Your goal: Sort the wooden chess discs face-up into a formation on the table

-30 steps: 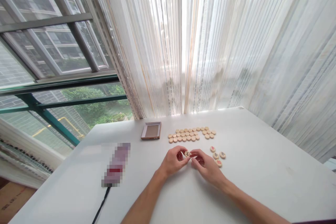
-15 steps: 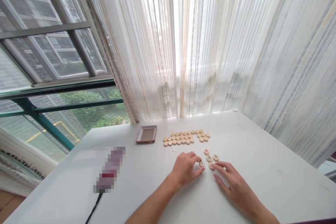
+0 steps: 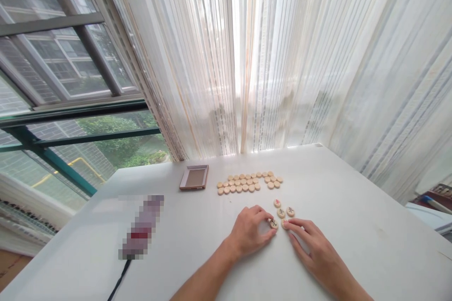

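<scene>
My left hand is closed on a round wooden Chinese chess piece with a dark character, pinching it between thumb and fingers at the table top. Fingertips of my right hand rest on another piece with a red mark, partly covered; the thumb stays apart from it. Just beyond lie a red-marked piece and two dark-marked ones, a nearer piece and a right-hand piece, all face up.
Rows of blank-side-up pieces lie farther back, with a smaller cluster to their right. A shallow open box stands left of them on the white table. A pixelated object with a black cord lies at left.
My left hand has brought its piece slightly right and nearer to me. My right hand's fingertips stay on the red-marked piece. The camera view has shifted a little.
</scene>
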A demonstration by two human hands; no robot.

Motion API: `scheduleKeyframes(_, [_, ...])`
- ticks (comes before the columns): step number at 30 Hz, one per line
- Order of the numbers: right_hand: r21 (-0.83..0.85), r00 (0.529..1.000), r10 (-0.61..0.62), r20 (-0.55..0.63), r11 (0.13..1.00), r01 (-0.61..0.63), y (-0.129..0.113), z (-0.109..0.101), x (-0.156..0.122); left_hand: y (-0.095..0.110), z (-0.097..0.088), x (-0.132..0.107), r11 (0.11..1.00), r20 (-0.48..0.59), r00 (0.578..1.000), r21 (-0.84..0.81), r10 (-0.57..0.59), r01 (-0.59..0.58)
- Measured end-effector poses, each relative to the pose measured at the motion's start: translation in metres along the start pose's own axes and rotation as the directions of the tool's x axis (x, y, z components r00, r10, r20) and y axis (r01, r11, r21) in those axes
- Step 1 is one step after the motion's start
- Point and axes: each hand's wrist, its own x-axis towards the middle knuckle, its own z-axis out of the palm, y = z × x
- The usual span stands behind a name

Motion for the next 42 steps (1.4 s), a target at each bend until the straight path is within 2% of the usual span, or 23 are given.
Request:
scheduleKeyframes(8, [0.001,1.000,-0.010,-0.023,1.000,0.010,0.002,0.000,0.001,0.003,0.000,0.002,0.997,-0.025,0.998,-0.052,0.056,-0.057])
scheduleKeyframes(27, [-0.003,1.000,0.002,-0.025,1.000,-0.002,0.004,0.001,-0.002,0.002,0.000,0.001,0.996,-0.029,0.999,-0.076,0.039,-0.041])
scheduleKeyframes(32, [0.036,0.995,0.040,-0.095,0.999,-0.037,0.000,-0.003,0.000,0.003,-0.001,0.001,0.998,-0.017,0.999,-0.056,0.033,-0.034])
scheduleKeyframes(36, [0.077,0.988,0.090,-0.122,0.994,-0.081,0.004,-0.022,0.025,0.004,-0.001,0.001,0.998,-0.018,1.000,-0.050,0.024,-0.025])
scheduleKeyframes(39, [0.110,0.985,0.170,-0.037,0.980,-0.165,0.021,-0.036,0.069,0.004,-0.001,0.001,0.998,-0.019,1.000,-0.064,0.021,-0.022])
scheduleKeyframes(42, [0.129,0.973,0.229,0.015,0.965,-0.229,0.050,-0.036,0.117,0.000,-0.005,0.000,0.994,-0.026,1.000,-0.111,0.007,-0.010])
